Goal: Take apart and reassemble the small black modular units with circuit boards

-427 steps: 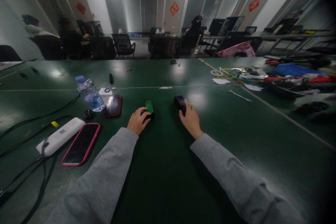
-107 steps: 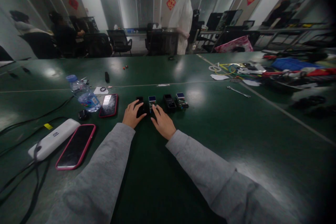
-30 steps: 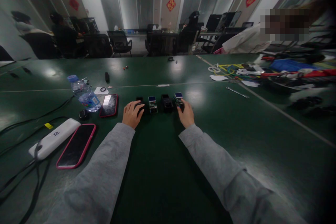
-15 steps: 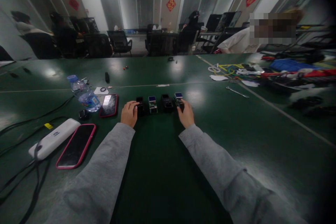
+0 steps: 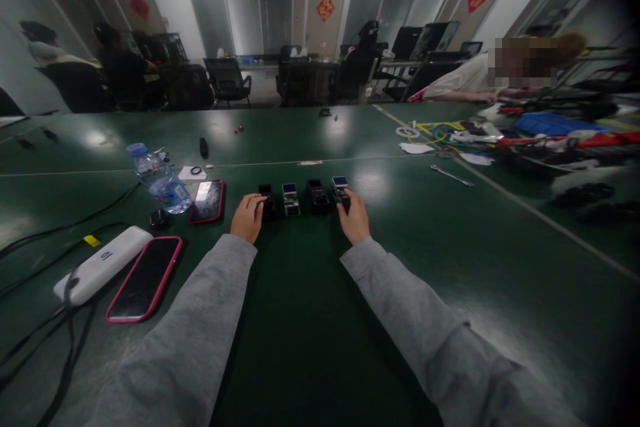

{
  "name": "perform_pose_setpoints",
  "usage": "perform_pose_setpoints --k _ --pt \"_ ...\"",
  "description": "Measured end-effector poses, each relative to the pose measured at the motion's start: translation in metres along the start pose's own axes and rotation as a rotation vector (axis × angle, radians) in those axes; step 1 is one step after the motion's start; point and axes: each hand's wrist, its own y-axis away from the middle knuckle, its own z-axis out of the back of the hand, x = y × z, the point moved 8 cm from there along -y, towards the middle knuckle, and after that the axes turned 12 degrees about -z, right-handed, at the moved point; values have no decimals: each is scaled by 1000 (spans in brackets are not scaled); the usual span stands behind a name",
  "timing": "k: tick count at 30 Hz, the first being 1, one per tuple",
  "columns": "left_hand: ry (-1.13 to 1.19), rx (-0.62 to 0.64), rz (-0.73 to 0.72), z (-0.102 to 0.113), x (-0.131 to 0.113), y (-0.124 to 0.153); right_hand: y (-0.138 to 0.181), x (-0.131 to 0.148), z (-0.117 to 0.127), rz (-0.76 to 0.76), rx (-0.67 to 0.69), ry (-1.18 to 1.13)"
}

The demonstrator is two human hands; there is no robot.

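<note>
Four-cornered small devices stand in a row on the green table, side by side. At the row's left end, my left hand (image 5: 247,217) has its fingers curled against a black plastic case (image 5: 267,199), partly hiding it. A bare circuit board with a small screen (image 5: 290,199) comes beside it, untouched. Another black plastic case (image 5: 318,195) follows, also untouched. At the right end, my right hand (image 5: 354,215) closes its thumb and fingers on a second circuit board with a screen (image 5: 340,183), whose lower right side is covered.
Left of my arm lie two phones (image 5: 145,279) (image 5: 207,201), a white power strip-like block (image 5: 103,265), black cables (image 5: 70,340) and a tilted water bottle (image 5: 159,178). A wrench (image 5: 452,176) and a heap of wires (image 5: 450,132) lie to the right. A person (image 5: 455,83) leans over the far right.
My hands and the row of devices stay nearly still. The person at the far right has leaned lower, with an arm now reaching along the table.
</note>
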Motion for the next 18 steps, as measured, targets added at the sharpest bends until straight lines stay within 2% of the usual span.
perform_pose_setpoints --k 18 --pt "26 -17 -16 1 -3 -1 0 0 -1 8 4 -2"
